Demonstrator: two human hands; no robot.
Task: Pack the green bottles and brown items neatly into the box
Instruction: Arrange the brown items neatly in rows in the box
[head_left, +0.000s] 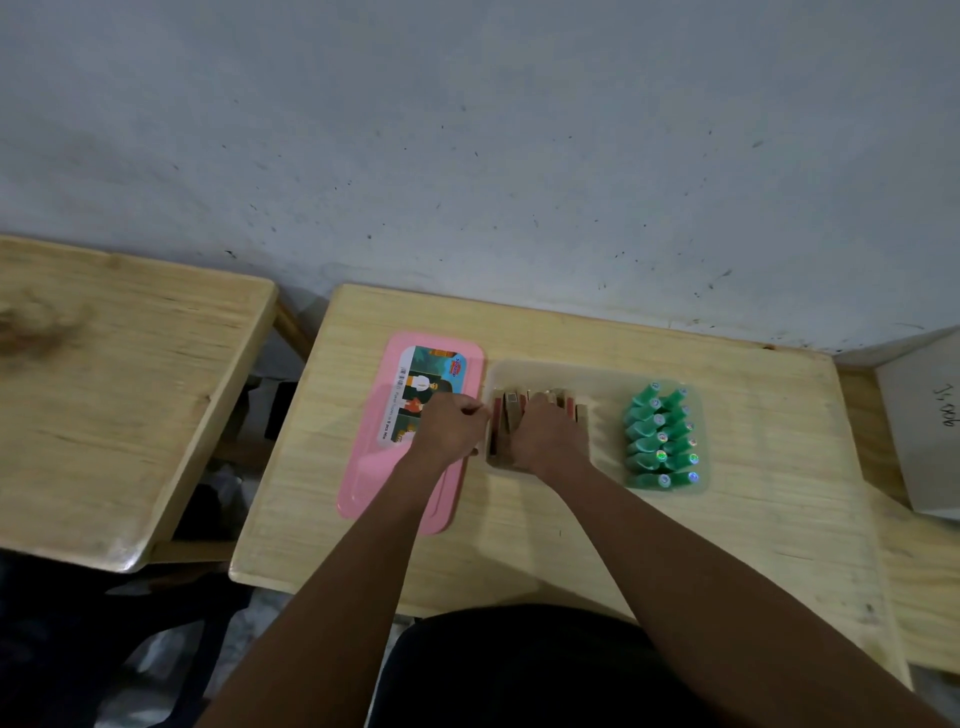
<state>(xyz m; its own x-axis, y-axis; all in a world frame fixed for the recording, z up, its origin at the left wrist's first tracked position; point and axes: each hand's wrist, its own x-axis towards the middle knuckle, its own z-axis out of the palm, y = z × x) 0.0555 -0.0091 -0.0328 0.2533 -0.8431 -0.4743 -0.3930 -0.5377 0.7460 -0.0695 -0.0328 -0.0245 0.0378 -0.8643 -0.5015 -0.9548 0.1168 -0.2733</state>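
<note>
Standing on edge in a packed row, the brown items fill the left part of the clear box, which sits mid-table, toward the far side; the green bottles lie in two tight columns at its right end, caps mostly pointing right, with a bare gap between the two groups. The right hand lies on top of the brown items with its fingers bent down over them, though whether it grips any I cannot tell. The left hand is curled into a loose fist just against the box's left wall, and what it pinches, if anything, is hidden. Just left of the box a pink lid with a printed label lies flat on the table. A second table stands to the left, a grey board with handwriting to the right, and a marked wall beyond
</note>
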